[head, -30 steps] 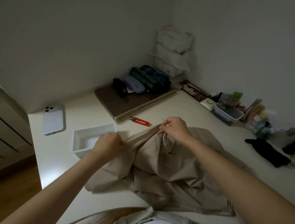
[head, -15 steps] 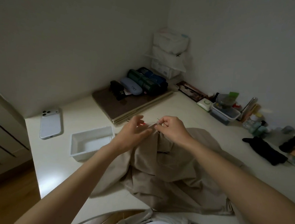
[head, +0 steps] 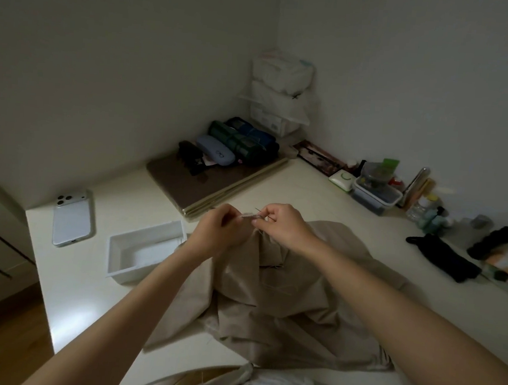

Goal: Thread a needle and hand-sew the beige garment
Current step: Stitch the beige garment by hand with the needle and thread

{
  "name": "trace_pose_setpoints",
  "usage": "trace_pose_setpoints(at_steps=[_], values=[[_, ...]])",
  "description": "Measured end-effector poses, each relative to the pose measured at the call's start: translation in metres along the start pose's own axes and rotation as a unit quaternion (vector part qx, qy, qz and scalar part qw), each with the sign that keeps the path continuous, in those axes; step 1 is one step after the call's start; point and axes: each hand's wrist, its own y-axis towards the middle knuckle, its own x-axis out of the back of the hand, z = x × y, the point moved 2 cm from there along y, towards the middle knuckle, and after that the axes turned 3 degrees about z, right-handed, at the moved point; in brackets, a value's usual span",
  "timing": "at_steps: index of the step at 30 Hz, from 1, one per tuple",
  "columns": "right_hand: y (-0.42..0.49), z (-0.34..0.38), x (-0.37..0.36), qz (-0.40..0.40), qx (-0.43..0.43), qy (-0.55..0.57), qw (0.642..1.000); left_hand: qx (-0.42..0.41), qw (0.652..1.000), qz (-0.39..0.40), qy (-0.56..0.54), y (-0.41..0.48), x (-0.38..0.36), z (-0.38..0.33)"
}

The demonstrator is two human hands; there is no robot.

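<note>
The beige garment lies crumpled on the pale surface just in front of the person, its far edge lifted into a peak where both hands meet. The left hand has its fingers curled and pinching a small pale fold at that peak. The right hand pinches a thin needle between thumb and forefinger, its other fingers tucked in; the needle slants up and away from the garment. Any thread is too fine to make out in the dim light. The two hands nearly touch and hide the spot being worked. Just left of the garment stands a white tray, its near corner beside the left forearm. Farther left of the garment a phone lies face down. Beyond the garment a brown board carries a blue glasses case and rolled green and blue bundles, with stacked white packs in the corner behind. To the garment's right lie a black cloth and, farther back, a clear lidded box among small bottles.
</note>
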Motion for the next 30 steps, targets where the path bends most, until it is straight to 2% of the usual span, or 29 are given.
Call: trace_pose_setpoints(at_steps=[5, 11, 14, 18, 23, 30], values=[[0.005, 0.000, -0.004, 0.002, -0.007, -0.008, 1.000, 0.030, 0.995, -0.022, -0.088, -0.003, -0.002, -0.001], [0.006, 0.000, -0.007, 0.012, -0.005, -0.020, 1.000, 0.025, 0.996, -0.033, -0.078, -0.005, -0.001, 0.004], [0.003, -0.001, -0.009, -0.002, 0.006, -0.084, 0.996, 0.029, 0.995, -0.048, -0.086, -0.005, 0.000, 0.004], [-0.007, 0.003, -0.011, -0.038, 0.080, -0.146, 0.985, 0.034, 0.996, -0.037, -0.076, -0.006, 0.002, 0.005], [-0.019, 0.003, -0.013, -0.064, 0.137, -0.123, 0.981, 0.035, 0.994, -0.040, -0.092, -0.008, 0.004, 0.004], [-0.016, -0.008, -0.022, -0.026, 0.110, -0.140, 0.984, 0.045, 0.991, -0.047, -0.115, -0.008, 0.007, 0.005]])
